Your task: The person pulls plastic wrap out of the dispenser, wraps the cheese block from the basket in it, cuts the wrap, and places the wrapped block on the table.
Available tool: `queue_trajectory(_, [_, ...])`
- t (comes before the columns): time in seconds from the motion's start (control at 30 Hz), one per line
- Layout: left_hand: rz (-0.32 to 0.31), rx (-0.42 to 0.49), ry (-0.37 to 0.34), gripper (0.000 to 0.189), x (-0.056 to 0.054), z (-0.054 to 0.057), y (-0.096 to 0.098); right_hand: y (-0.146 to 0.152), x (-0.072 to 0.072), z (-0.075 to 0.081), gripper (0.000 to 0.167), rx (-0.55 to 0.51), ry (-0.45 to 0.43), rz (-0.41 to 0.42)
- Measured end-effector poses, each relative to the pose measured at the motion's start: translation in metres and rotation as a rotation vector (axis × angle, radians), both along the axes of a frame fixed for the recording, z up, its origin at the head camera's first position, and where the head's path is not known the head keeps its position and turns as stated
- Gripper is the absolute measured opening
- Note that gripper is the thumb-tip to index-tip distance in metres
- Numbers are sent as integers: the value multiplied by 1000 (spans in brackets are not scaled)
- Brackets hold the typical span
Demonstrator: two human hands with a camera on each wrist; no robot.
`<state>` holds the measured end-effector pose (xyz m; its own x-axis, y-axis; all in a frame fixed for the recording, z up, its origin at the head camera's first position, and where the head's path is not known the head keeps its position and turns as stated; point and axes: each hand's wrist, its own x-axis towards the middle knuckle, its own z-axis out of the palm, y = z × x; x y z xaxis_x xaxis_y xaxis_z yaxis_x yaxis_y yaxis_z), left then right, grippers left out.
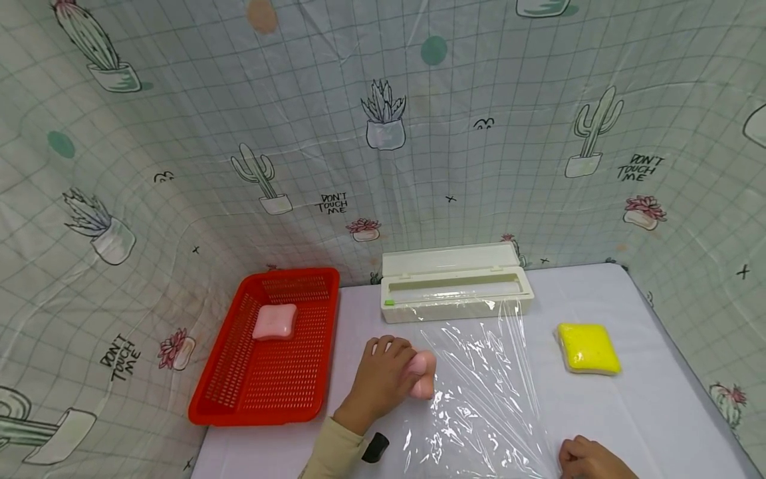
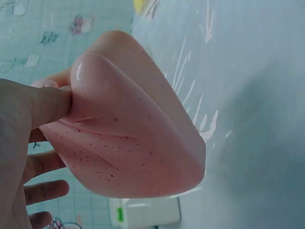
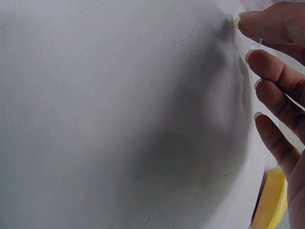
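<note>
My left hand (image 1: 383, 379) pinches a soft pink squishy block (image 2: 124, 129) over the left edge of a sheet of clear cling film (image 1: 479, 386). Its thumb dents the block, which bulges and creases; dark specks dot its surface in the left wrist view. My right hand (image 1: 589, 459) is low at the front, by the film's near right corner. Thumb and forefinger pinch the film's edge there, the other fingers apart from it in the right wrist view. The wrinkled film runs from a white dispenser box (image 1: 457, 311), whose lid stands raised, towards the front.
A red perforated basket (image 1: 278, 379) stands at the left with another pink block (image 1: 275, 322) inside. On the right side of the white table lies a yellow block (image 1: 590, 348). A cactus-print curtain (image 1: 419, 179) hangs behind and along both sides.
</note>
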<state>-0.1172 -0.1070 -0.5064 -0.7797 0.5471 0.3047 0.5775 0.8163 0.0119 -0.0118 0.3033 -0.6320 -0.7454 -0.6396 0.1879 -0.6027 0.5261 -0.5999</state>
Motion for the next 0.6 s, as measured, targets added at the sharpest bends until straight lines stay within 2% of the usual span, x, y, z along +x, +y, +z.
queue_trajectory(0.27, [28, -31, 35, 21, 7, -8, 27, 1, 2, 2, 20, 53, -59, -13])
queue_trajectory(0.4, [39, -54, 44, 22, 10, -11, 38, 1, 2, 3, 20, 59, -57, -11])
queue_trajectory(0.6, [44, -73, 101, 22, 16, -17, 52, 1, 1, 5, 17, 45, -59, 1])
